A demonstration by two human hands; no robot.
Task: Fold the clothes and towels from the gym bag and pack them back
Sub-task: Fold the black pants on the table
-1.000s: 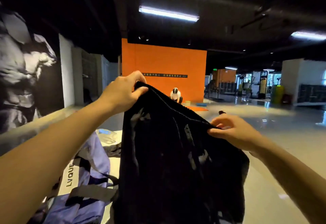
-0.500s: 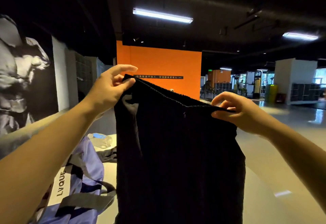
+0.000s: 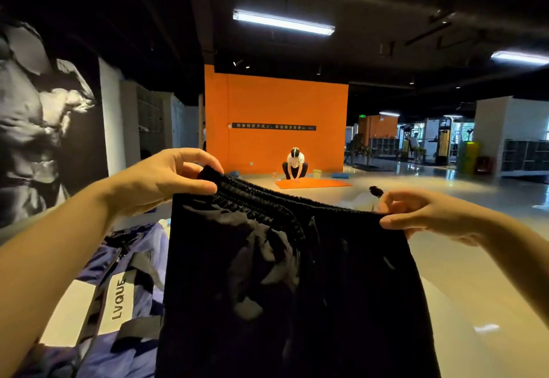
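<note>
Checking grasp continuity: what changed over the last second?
The black garment now hangs lower, with its elastic waistband showing and the crouching person visible above it. The left hand and right hand keep pinching the top corners. The purple gym bag stayed put.

One view only, from a head-worn wide-angle camera. It looks forward and only slightly down, out along both forearms, so the left hand (image 3: 166,178) and right hand (image 3: 424,217) sit close in the middle of the picture, with the black shorts (image 3: 285,288) hanging very near the lens and filling the lower centre. The bag (image 3: 118,294) lies close at lower left. Straight ahead, far off, stands an orange wall (image 3: 276,104); the ceiling fills the top, bent by the lens
</note>
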